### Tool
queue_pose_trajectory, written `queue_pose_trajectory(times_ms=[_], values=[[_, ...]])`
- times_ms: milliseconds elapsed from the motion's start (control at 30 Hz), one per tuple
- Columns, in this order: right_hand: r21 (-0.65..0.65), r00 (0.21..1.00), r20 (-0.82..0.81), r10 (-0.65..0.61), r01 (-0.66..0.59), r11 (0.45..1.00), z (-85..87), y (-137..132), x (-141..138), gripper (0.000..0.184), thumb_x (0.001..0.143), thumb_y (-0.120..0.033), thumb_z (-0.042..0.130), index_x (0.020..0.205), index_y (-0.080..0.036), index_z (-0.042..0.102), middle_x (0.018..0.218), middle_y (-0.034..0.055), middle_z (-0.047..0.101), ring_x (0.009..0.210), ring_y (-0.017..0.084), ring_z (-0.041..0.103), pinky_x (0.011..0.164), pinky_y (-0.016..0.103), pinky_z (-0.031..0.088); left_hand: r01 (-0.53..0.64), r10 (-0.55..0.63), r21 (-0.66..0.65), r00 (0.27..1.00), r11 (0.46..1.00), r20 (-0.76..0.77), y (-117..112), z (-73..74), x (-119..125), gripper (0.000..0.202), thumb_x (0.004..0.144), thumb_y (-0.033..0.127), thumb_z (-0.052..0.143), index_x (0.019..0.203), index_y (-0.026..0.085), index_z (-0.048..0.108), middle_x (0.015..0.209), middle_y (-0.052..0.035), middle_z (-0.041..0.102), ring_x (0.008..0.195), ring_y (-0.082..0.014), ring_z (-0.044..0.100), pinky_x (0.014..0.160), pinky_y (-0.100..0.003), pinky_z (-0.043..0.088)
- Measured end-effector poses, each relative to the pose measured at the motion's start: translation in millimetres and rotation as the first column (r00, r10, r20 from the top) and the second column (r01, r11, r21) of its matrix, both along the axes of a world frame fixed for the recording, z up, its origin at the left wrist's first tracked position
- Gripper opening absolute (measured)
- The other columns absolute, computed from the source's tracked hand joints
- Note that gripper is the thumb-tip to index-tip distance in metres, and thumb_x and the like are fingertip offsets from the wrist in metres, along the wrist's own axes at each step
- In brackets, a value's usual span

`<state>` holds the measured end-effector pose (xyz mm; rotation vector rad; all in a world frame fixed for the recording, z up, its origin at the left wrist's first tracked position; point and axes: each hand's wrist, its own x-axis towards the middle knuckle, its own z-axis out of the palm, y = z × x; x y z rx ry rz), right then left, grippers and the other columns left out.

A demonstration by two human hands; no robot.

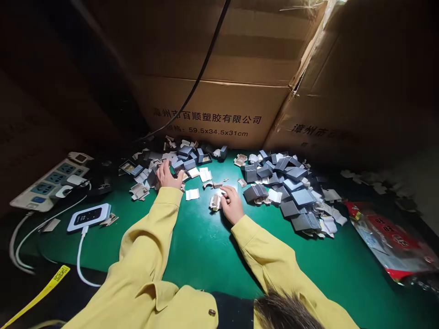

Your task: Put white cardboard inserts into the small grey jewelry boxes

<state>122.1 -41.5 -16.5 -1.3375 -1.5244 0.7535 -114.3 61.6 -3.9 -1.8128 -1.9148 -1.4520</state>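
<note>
My left hand (168, 176) reaches forward, fingers spread over a heap of small grey-blue boxes and white card inserts (178, 162) at the back left of the green table (206, 246). It touches the pieces, and I see nothing gripped in it. My right hand (231, 203) rests on the table at the centre, fingers curled round a small folded whitish card piece (215, 202). A larger pile of grey-blue boxes (291, 187) lies just to the right of that hand. Both arms wear yellow sleeves.
Big cardboard cartons (219, 105) wall off the back. A power strip (48, 183) and a small white device with cable (89, 217) sit at the left. A red-and-clear plastic bag (391, 242) lies at the right. A yellow tape strip (37, 297) hangs at the lower left.
</note>
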Motion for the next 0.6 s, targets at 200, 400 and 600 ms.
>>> queue_pose_trajectory(times_ms=[200,400,600], values=[[0.258,0.928,0.342,0.149,-0.245,0.934,7.3,-8,2,0.051,0.075,-0.012,0.047,0.124,-0.022,0.057,0.135,0.0097,0.047,0.119,0.025,0.043,0.098,0.046,0.042,-0.023,0.021,-0.126,1.000,0.992,-0.023,10,-8.6,-10,0.033,0.076,0.023,0.064,0.107,0.014,0.067,0.097,-0.0146,0.067,0.105,-0.0300,0.055,0.096,-0.045,0.042],[0.176,0.741,0.639,0.207,-0.403,0.898,8.2,-7,6,0.031,0.082,-0.026,0.059,0.112,-0.027,0.065,0.140,0.0072,0.046,0.128,0.029,0.035,0.103,0.053,0.031,-0.062,0.034,0.126,0.977,0.990,0.211,-5,11.8,-13,0.038,0.078,0.031,0.066,0.112,0.014,0.064,0.105,-0.0124,0.064,0.098,-0.0221,0.060,0.092,-0.036,0.048],[0.254,0.758,0.644,-0.108,-0.078,0.964,12.0,15,-14,0.039,0.090,-0.014,0.041,0.127,-0.018,0.055,0.141,0.0139,0.044,0.130,0.030,0.034,0.104,0.055,0.029,0.047,-0.087,0.079,0.758,0.996,0.647,-6,16.7,-12,0.043,0.079,0.033,0.062,0.116,0.013,0.052,0.101,-0.0120,0.063,0.090,-0.0191,0.065,0.077,-0.034,0.057]])
